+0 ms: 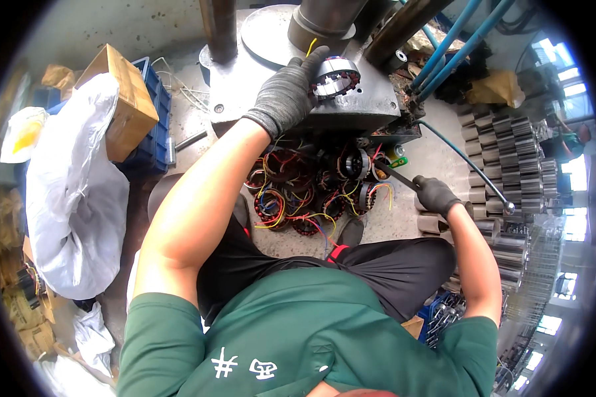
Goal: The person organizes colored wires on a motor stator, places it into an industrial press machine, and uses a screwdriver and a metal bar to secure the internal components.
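Note:
My left hand (290, 91), in a dark grey work glove, is closed on a motor stator (338, 86), a shiny metal ring with dark windings inside. It holds the stator at the front of a heavy grey metal machine base (245, 99), with a yellow wire (311, 46) sticking up behind the fingers. Lower and to the right, my gloved right hand (437, 196) grips a dark straight bar (396, 175). The bar's far end reaches over a cluster of wound stators (271, 204) on the floor, whose red, yellow and blue leads spread loosely.
A thick metal column (324, 23) rises from the machine's round plate (261, 40). Rows of metal cylinders (503, 159) stand at the right, near a thin lever with a ball end (508, 208). At the left are a cardboard box (129, 99), a blue crate (159, 142) and a white sack (76, 212).

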Demonstrator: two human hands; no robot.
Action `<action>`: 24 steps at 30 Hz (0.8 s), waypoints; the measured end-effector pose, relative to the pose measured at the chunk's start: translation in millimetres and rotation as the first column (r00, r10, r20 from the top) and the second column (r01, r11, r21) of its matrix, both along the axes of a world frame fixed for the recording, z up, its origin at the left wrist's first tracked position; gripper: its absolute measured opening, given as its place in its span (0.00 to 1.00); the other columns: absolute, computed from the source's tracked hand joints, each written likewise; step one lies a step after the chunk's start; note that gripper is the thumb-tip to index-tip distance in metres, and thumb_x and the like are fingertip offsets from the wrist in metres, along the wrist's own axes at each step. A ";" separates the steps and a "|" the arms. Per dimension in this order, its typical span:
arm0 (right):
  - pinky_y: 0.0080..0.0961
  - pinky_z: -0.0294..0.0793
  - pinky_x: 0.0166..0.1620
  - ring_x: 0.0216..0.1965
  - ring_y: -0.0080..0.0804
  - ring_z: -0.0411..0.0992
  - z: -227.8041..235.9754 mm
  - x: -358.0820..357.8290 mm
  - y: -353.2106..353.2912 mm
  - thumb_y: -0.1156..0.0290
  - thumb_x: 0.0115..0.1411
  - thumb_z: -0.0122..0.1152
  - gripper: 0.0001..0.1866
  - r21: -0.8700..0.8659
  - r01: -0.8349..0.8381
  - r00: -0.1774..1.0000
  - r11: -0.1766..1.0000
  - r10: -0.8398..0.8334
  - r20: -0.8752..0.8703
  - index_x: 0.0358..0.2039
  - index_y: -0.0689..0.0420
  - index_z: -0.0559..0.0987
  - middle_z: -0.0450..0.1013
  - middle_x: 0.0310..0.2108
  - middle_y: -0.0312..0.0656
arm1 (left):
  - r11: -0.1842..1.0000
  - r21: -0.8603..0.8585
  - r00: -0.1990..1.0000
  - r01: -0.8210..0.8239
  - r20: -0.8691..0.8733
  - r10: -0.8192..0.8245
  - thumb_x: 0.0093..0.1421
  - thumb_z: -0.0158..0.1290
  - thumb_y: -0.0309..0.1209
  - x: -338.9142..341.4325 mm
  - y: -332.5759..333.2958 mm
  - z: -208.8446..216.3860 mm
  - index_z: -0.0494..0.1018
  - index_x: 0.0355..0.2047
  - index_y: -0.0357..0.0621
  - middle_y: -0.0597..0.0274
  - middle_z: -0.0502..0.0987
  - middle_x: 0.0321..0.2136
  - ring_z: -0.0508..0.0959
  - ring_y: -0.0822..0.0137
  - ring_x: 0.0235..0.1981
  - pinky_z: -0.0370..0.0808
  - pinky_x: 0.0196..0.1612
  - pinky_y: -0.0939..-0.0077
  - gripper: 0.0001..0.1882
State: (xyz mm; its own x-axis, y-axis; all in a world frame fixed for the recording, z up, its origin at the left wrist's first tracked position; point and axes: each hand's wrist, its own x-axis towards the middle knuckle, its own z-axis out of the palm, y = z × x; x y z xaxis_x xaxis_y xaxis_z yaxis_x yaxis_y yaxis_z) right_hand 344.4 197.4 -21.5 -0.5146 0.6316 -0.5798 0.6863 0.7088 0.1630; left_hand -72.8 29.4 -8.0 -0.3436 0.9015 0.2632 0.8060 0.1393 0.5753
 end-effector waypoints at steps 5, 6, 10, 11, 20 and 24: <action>0.32 0.77 0.36 0.29 0.37 0.77 31.8 37.7 -63.4 0.74 0.65 0.59 0.32 -0.175 -0.014 0.882 0.984 -0.070 -0.466 0.70 0.47 0.68 0.81 0.36 0.49 | 0.999 -0.031 0.998 0.011 0.057 -0.009 0.53 0.69 0.32 5.1 0.0 3.9 0.53 0.73 0.65 0.42 0.74 0.57 0.80 0.42 0.51 0.79 0.54 0.51 0.51; 0.28 0.76 0.35 0.29 0.29 0.75 37.6 25.5 -82.0 0.72 0.66 0.59 0.31 -0.332 0.118 0.808 0.936 -0.285 -0.517 0.70 0.48 0.67 0.80 0.35 0.43 | 0.999 -0.032 0.998 0.009 0.058 -0.007 0.53 0.69 0.32 5.4 -3.1 6.3 0.53 0.73 0.65 0.42 0.74 0.57 0.80 0.42 0.51 0.79 0.54 0.51 0.51; 0.26 0.78 0.45 0.41 0.27 0.77 47.5 -37.4 -137.6 0.71 0.68 0.61 0.30 -0.449 0.197 0.610 0.871 -0.468 -0.639 0.70 0.55 0.67 0.80 0.43 0.44 | 1.000 0.013 1.000 -0.023 0.010 0.023 0.57 0.61 0.25 1.7 -7.9 5.4 0.55 0.72 0.60 0.42 0.74 0.53 0.81 0.44 0.50 0.79 0.55 0.52 0.44; 0.28 0.79 0.48 0.47 0.32 0.80 44.7 -52.4 -145.5 0.71 0.68 0.61 0.30 -0.350 0.102 0.589 0.931 -0.340 -0.733 0.69 0.55 0.68 0.81 0.48 0.49 | 0.998 0.059 0.999 -0.036 0.031 0.035 0.57 0.61 0.25 0.1 -7.4 3.1 0.57 0.70 0.58 0.42 0.74 0.53 0.81 0.44 0.50 0.79 0.55 0.52 0.42; 0.42 0.79 0.46 0.46 0.54 0.79 24.6 -150.9 -166.7 0.74 0.67 0.55 0.30 -0.149 0.022 0.674 0.989 -0.125 -0.728 0.70 0.57 0.65 0.77 0.52 0.59 | 1.000 0.016 0.969 0.018 0.248 -0.022 0.54 0.64 0.24 3.0 -8.4 10.9 0.63 0.63 0.50 0.42 0.76 0.52 0.81 0.43 0.51 0.79 0.53 0.52 0.37; 0.46 0.80 0.37 0.33 0.55 0.79 -12.2 -157.3 -140.8 0.74 0.64 0.55 0.20 0.152 -0.174 0.725 0.973 0.232 -0.649 0.56 0.61 0.74 0.71 0.57 0.64 | 1.000 0.009 0.976 -0.005 0.217 0.003 0.52 0.67 0.25 10.0 -7.0 16.3 0.65 0.60 0.48 0.43 0.76 0.53 0.81 0.41 0.50 0.79 0.52 0.51 0.35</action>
State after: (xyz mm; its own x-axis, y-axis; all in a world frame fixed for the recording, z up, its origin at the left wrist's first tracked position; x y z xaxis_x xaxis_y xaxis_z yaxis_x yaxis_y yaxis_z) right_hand 187.1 56.5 -33.6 -0.8697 0.4936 -0.0020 0.4823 0.8490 -0.2158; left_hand -62.8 22.4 8.2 -0.3972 0.8977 0.1906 0.6613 0.1360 0.7377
